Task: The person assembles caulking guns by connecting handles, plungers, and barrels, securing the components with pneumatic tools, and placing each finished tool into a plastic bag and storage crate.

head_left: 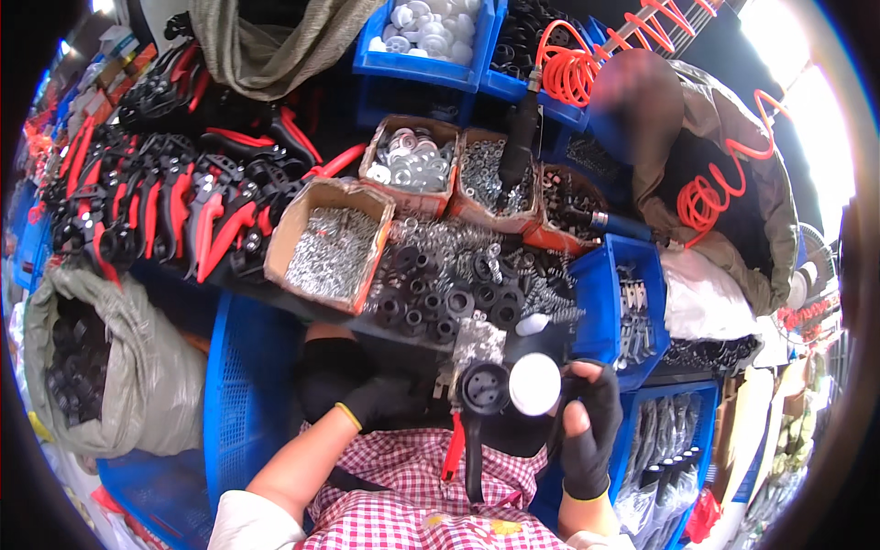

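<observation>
My left hand (383, 403), in a black glove with a yellow cuff, is beside a small metal fixture (445, 379); its fingers blend into the dark background. At the fixture is a hand tool with a round black head (483, 388) showing holes, a red handle (453, 449) and a black handle (474, 458) pointing toward me. Just right of that head is a white round disc (534, 384). My right hand (591, 431), in a black glove with bare fingertips, is by the disc's right edge. Its thumb and forefinger are apart, with no visible grip on the disc.
Beyond my hands lie black rings (458, 301) and springs (550, 298). Cardboard boxes of small metal parts (332, 252) and a blue bin (596, 302) surround them. Red-black tools (174, 206) are piled left. A black driver (521, 137) hangs ahead; a co-worker's sleeve (770, 211) is at right.
</observation>
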{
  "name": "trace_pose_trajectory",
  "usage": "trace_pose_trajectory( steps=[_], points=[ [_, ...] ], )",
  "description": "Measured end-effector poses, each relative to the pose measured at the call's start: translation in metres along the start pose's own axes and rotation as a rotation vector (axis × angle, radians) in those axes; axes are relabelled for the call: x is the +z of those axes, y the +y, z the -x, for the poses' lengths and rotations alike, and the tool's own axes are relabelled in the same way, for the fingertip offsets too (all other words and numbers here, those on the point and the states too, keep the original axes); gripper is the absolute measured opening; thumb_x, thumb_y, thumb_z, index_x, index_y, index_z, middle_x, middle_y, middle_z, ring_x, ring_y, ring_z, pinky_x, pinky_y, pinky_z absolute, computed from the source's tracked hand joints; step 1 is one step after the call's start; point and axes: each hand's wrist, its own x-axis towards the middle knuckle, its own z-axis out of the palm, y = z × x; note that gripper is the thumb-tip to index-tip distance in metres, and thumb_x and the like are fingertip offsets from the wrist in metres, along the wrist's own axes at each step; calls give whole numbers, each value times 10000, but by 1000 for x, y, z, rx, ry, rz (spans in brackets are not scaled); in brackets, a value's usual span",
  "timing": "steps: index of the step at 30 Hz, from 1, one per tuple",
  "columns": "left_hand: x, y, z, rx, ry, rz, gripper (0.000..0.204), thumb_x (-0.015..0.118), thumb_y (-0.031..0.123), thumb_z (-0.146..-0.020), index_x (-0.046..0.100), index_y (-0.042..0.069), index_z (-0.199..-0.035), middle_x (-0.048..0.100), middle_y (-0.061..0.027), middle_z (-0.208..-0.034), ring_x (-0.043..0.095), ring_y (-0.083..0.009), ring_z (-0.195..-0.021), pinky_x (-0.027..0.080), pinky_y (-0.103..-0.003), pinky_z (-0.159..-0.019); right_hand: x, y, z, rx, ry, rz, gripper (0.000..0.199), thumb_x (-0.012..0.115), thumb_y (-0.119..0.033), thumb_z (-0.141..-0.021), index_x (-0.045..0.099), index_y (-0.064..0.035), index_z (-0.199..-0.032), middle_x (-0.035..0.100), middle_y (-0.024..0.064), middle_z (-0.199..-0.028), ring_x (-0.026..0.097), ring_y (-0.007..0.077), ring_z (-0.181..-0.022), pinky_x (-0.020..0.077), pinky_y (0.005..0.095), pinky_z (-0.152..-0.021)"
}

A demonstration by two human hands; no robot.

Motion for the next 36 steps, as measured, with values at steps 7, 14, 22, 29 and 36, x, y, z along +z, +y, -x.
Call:
trace_pose_trajectory(
  steps=[7, 14, 22, 29, 36],
  points=[
    [105, 67, 5, 25, 678, 684, 440, 654, 144, -925, 473, 4, -1300, 607, -97, -1078, 595, -159, -952, 525, -315, -806, 5, 57, 25, 303, -80, -233, 223, 598, -82, -906, 575, -28, -1122, 579, 14, -965, 552, 82, -874, 459, 236, -787],
    [-55, 102, 176, 522, 24, 447, 590, 633, 276, -958, 460, -99, -1380, 594, -264, -1254, 674, -327, -954, 539, -411, -788, -17, 114, 47, -341, -479, 613, 387, 754, -302, -786, 594, -25, -1003, 627, 176, -1047, 590, 355, -1040, 487, 414, -837],
    [-123, 70, 179, 766, 1376, 828, 575, 785, 168, -671, 515, 26, -1159, 553, -95, -1022, 546, -213, -942, 439, -337, -895, 6, 8, 40, -568, -842, -14, 207, 697, -185, -867, 591, -38, -768, 594, 109, -687, 585, 283, -598, 440, 377, -537],
    [-76, 119, 97, 458, 1418, 698, 534, 677, 84, -699, 419, 85, -1166, 464, -35, -1009, 478, -161, -942, 428, -355, -899, 77, -50, 28, 620, -969, -430, 284, 556, -237, -983, 571, -13, -810, 625, 63, -754, 480, 86, -602, 403, 261, -565],
    [-188, 64, 151, 241, 1391, -503, 261, 700, 117, -720, 596, 4, -931, 506, -165, -1192, 544, -295, -1039, 467, -428, -917, 18, -1, 27, 574, -733, -397, 332, 653, -229, -864, 569, 20, -662, 559, 78, -631, 536, 169, -605, 429, 313, -586]
  ],
)
